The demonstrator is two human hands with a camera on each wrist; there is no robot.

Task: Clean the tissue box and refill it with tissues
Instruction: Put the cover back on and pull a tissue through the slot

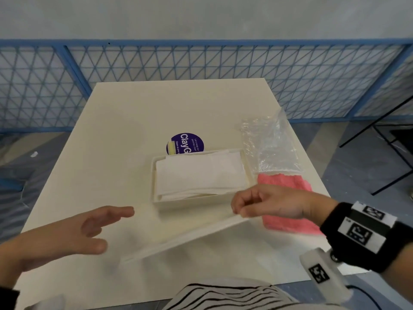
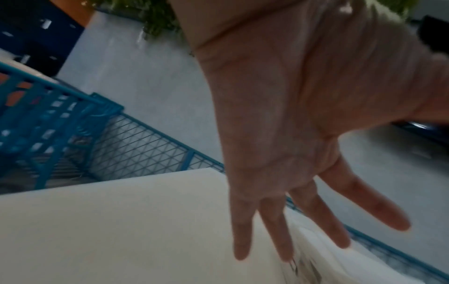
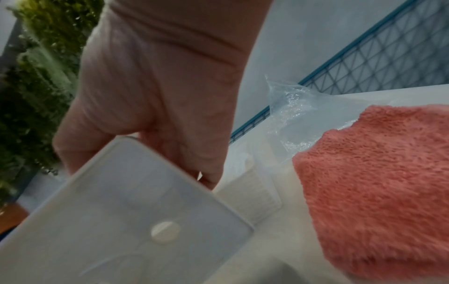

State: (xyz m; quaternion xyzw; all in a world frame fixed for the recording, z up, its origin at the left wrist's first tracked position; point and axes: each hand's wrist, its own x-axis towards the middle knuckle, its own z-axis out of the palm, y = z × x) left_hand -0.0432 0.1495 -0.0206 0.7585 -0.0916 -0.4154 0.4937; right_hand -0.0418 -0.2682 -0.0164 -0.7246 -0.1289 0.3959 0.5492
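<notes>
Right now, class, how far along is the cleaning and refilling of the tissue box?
Done: white tissues fill the open cream plastic box; pink fluffy cloth and empty clear wrapper lie aside. In hand: right hand grips the flat cream lid; left hand hovers open. Left: fitting the lid.

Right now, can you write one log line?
right hand: holds lid | left hand: open | tissue box: tissues inside, lid off
</notes>
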